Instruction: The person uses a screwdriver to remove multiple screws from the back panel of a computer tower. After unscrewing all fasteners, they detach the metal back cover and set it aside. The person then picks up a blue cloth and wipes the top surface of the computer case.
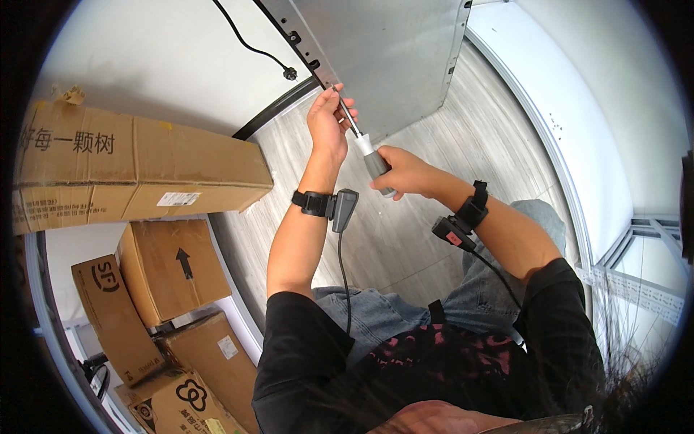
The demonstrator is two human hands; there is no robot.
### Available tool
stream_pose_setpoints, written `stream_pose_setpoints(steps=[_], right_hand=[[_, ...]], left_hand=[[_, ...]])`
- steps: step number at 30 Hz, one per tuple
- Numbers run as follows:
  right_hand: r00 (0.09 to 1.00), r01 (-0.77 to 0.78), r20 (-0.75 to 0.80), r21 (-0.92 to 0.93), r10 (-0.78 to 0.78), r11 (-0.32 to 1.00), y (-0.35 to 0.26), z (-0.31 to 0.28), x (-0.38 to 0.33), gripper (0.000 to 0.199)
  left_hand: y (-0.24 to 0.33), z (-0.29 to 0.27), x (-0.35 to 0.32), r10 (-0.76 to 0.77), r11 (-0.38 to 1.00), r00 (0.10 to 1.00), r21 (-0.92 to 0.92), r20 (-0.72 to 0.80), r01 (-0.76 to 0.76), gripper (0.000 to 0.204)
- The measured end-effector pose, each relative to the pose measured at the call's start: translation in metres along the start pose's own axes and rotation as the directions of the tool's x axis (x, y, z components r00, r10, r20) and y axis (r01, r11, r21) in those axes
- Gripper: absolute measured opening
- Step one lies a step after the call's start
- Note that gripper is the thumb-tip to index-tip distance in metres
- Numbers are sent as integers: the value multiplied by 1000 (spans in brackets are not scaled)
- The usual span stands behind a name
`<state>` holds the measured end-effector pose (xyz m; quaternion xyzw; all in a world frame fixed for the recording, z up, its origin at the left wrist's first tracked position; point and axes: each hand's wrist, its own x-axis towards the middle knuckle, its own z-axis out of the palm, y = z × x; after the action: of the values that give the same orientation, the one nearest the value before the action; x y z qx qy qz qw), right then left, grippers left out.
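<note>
A screwdriver (374, 162) with a grey and white handle and a long metal shaft slants up towards the lower edge of a grey metal panel (387, 50). My right hand (406, 172) is wrapped round its handle. Further up, my left hand (331, 123) is closed by the shaft, thumb and fingers pinched near the tip at the panel's dark, slotted edge. The fingers hide the tip, so whether a screw sits there cannot be seen.
A black cord with a plug (290, 73) hangs against the white wall, left of the panel. A long cardboard box (202, 163) juts in from the left above a shelf with several more cartons (177, 271). Grey wood-look flooring (499, 137) lies below. Cabled black bands (315, 204) circle both forearms.
</note>
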<state>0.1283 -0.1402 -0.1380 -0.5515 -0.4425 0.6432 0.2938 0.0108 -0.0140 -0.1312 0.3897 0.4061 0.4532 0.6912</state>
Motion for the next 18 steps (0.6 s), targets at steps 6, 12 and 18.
stream_pose_setpoints(steps=[6, 12, 18], right_hand=[[998, -64, -25, -50, 63, 997, 8, -28, -27, 37], [975, -178, -145, -38, 171, 983, 29, -87, -82, 40], [921, -335, -274, -198, 276, 921, 43, -150, -141, 36]], left_hand=[[-11, 19, -2, 67, 997, 993, 41, 101, -72, 26], [-68, 81, 9, -86, 996, 979, 50, 183, 78, 24], [-141, 156, 24, -367, 904, 864, -87, 344, 418, 17]])
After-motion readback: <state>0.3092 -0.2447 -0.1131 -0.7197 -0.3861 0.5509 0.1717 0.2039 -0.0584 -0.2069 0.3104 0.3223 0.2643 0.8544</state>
